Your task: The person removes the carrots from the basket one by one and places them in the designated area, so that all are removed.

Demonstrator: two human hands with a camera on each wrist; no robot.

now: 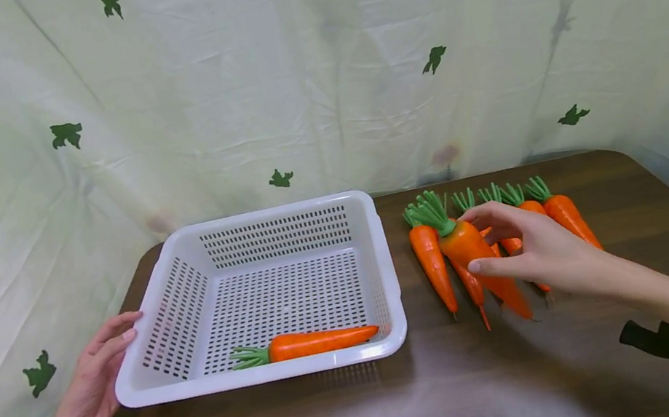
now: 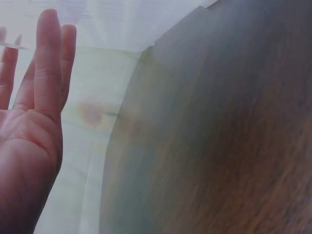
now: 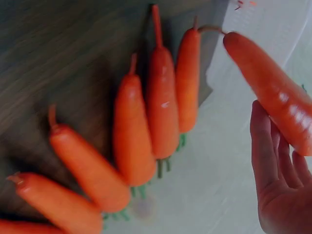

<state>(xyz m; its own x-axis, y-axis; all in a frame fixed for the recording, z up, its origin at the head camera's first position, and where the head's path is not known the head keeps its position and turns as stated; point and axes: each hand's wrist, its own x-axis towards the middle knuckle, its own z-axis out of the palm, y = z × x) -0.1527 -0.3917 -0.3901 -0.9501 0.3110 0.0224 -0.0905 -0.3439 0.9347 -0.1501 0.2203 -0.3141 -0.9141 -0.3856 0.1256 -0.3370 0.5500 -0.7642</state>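
My right hand (image 1: 529, 242) pinches an orange carrot (image 1: 465, 244) with green stem stubs between thumb and fingers. In the right wrist view this held carrot (image 3: 273, 80) is raised above the row on the table, its thin tip pointing up and left. Under and beside it lie several more carrots (image 1: 430, 262). My left hand (image 1: 96, 370) rests against the left rim of a white perforated basket (image 1: 257, 378), and its fingers (image 2: 48, 63) look straight in the left wrist view. One carrot (image 1: 323, 341) lies sideways inside the basket, along the near wall.
The dark wooden table (image 1: 369, 416) has a rounded right far corner. A pale curtain (image 1: 302, 96) with green leaf shapes hangs right behind it and along both sides. Carrots spread rightward past my right hand, the farthest carrot (image 1: 571, 220) near the table's back edge.
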